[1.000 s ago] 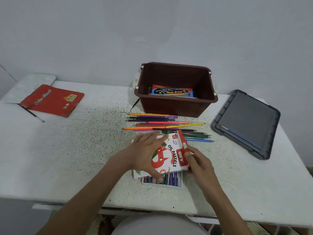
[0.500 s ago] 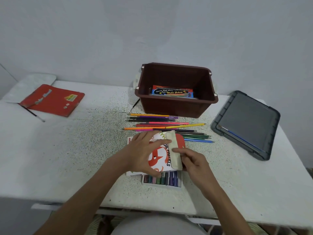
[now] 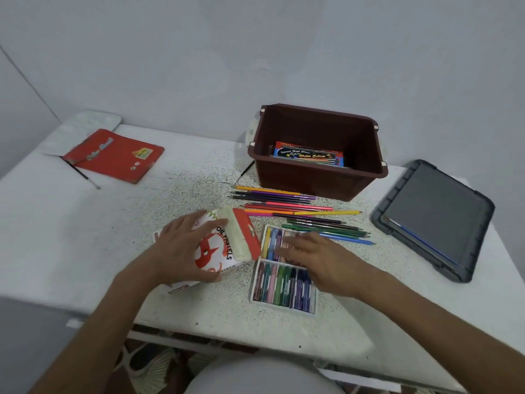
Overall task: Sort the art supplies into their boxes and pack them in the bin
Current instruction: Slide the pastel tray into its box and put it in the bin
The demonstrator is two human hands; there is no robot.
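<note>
box (image 3: pixel 224 247) is gripped by left hand (image 3: pixel 181 251), flap open, left of tray (image 3: pixel 284 292) | tray is touched by flat right hand (image 3: pixel 322 258), near of pencils (image 3: pixel 301 213) | risk: pastels may be spilled if tray is tilted

Pencils (image 3: pixel 295 207) lie before the bin (image 3: pixel 312 180), perhaps touching the pastel tray (image 3: pixel 281 307).

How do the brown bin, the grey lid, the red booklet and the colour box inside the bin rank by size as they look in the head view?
1. brown bin and grey lid: about alike, so not ranked apart.
2. red booklet.
3. colour box, partly hidden by the bin's wall.
</note>
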